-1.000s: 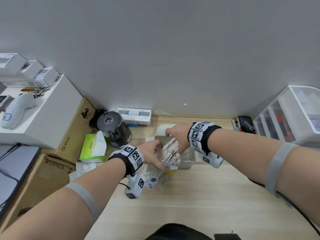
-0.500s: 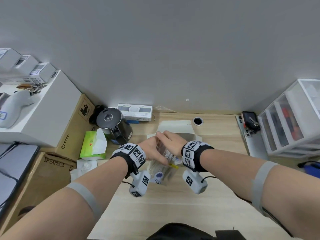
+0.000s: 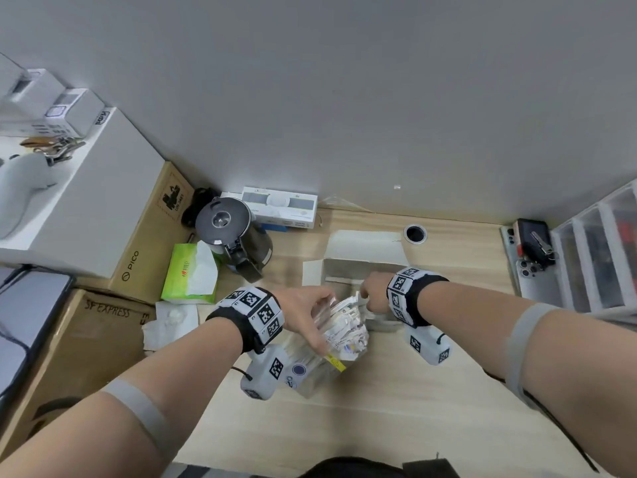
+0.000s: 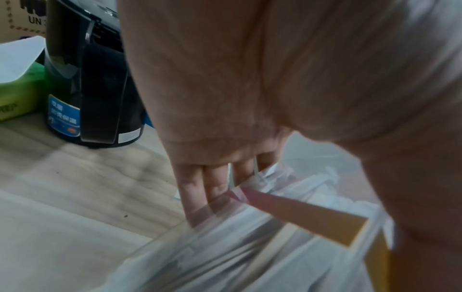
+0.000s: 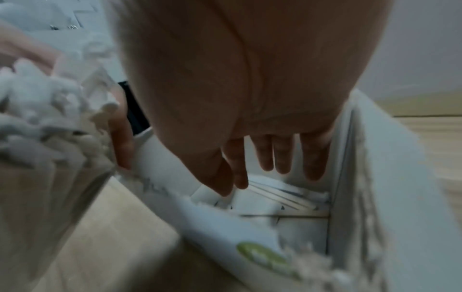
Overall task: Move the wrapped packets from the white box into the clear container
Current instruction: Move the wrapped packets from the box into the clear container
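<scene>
The clear container [image 3: 312, 372] stands on the wooden desk, crammed with white wrapped packets [image 3: 344, 322] that stick out of its top. My left hand [image 3: 320, 322] grips its upper part; in the left wrist view its fingers [image 4: 197, 187] press the clear wall and the thumb lies on the opposite side. Just behind stands the white box [image 3: 348, 270] with its flaps up. My right hand [image 3: 370, 294] reaches down into that box [image 5: 390, 177], fingers [image 5: 282, 158] straight and holding nothing, just above several packets [image 5: 280, 195] lying on the bottom.
A black kettle [image 3: 231, 232] and a green tissue pack [image 3: 191, 270] stand left of the container, with cardboard boxes [image 3: 86, 339] further left. A cable hole [image 3: 415, 233] lies behind the box. A phone with keys [image 3: 531, 257] and a drawer unit [image 3: 599, 257] are at the right.
Half a second ago my right hand was over the container beside the left one; it has since moved back and down into the white box. The left hand stays on the container.
</scene>
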A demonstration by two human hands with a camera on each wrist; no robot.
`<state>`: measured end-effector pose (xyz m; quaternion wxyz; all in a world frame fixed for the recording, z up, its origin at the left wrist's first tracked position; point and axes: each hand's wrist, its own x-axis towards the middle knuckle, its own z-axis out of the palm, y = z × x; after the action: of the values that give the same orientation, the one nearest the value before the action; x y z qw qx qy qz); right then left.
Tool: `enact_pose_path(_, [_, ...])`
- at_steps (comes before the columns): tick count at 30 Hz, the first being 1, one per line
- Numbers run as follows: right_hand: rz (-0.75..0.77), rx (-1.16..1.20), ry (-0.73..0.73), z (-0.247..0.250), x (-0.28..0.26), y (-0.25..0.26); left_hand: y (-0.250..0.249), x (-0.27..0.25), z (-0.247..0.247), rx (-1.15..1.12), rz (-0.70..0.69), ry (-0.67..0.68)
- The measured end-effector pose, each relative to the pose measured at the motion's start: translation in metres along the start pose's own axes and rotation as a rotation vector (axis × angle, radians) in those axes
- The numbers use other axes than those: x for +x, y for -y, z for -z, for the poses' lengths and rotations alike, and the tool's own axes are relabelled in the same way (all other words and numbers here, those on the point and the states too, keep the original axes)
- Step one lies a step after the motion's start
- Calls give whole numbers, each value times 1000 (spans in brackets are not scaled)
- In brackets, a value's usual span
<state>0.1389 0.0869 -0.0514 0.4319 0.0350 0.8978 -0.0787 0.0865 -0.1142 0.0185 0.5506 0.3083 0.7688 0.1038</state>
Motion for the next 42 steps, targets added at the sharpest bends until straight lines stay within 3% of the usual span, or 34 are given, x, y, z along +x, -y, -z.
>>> enact_pose_path(8, [-25, -174, 112, -17, 29, 3, 11, 10, 7, -55, -13, 65])
enact_pose_path(26, [-41, 15, 17, -17, 41, 6, 18, 23, 9, -120, -59, 116])
enact_pose_path(30, [62, 51, -18, -18, 35, -3, 18, 24, 6, -150, -57, 111])
enact_pose_path(35, [87, -109, 58, -12, 28, 6, 17, 24, 5, -131, -53, 99])
enact_pose_path(42, [78, -130, 37, -8, 28, 19, 18, 24, 3, -117, -37, 95])
